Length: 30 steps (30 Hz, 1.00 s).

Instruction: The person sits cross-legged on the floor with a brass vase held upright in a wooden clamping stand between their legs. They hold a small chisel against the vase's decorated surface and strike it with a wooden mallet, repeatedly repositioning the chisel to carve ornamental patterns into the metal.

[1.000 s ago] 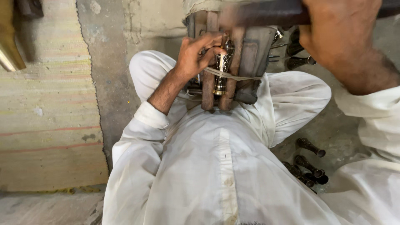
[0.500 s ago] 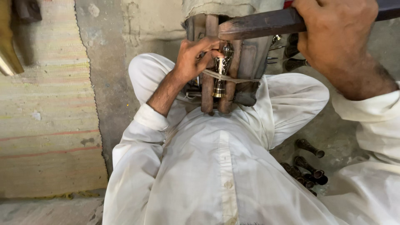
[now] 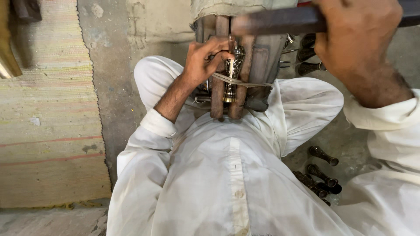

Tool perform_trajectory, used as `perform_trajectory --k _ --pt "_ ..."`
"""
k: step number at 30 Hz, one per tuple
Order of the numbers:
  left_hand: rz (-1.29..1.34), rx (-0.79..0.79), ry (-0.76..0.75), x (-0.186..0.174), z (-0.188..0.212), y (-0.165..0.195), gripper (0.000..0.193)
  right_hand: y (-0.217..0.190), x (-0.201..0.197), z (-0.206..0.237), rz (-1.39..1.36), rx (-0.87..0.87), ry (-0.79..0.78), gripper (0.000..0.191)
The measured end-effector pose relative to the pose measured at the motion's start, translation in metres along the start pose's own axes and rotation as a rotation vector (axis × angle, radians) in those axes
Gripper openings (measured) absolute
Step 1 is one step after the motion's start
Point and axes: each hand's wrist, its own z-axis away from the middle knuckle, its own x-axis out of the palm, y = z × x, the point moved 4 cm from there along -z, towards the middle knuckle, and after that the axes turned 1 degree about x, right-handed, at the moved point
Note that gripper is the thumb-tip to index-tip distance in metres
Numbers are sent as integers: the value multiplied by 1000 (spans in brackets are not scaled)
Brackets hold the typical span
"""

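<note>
A small brass vase-shaped piece (image 3: 230,75) with a dark engraved pattern lies clamped between two upright wooden bars (image 3: 217,94) of a stand, tied with a cord. My left hand (image 3: 204,59) pinches a thin tool against the top of the brass piece. My right hand (image 3: 356,41), close to the camera at the upper right, grips the dark handle of a hammer-like tool (image 3: 280,20) that reaches left above the clamp. I sit on the floor in white clothes, knees on either side of the stand.
Several dark brass pieces (image 3: 321,175) lie on the concrete floor by my right knee, and more (image 3: 306,54) rest behind the stand. A striped woven mat (image 3: 48,113) covers the floor at left. A dark object (image 3: 8,57) sits at the left edge.
My right hand with the dark tool has swung down and left, so the tool's head now hangs just above the clamp. The left hand stays on the brass piece.
</note>
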Motion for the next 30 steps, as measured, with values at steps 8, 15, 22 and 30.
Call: perform_trajectory --k 8,15,22,30 --pt "-79 -87 114 2 1 -6 38 0 3 4 50 37 -89 40" --pt "124 -269 311 -7 7 3 35 17 51 23 -258 326 -400 28" --pt "-127 -237 145 8 -8 26 37 15 81 54 -507 356 -340 26" --pt "-256 -276 153 26 -7 42 39 16 95 64 -385 308 -246 24"
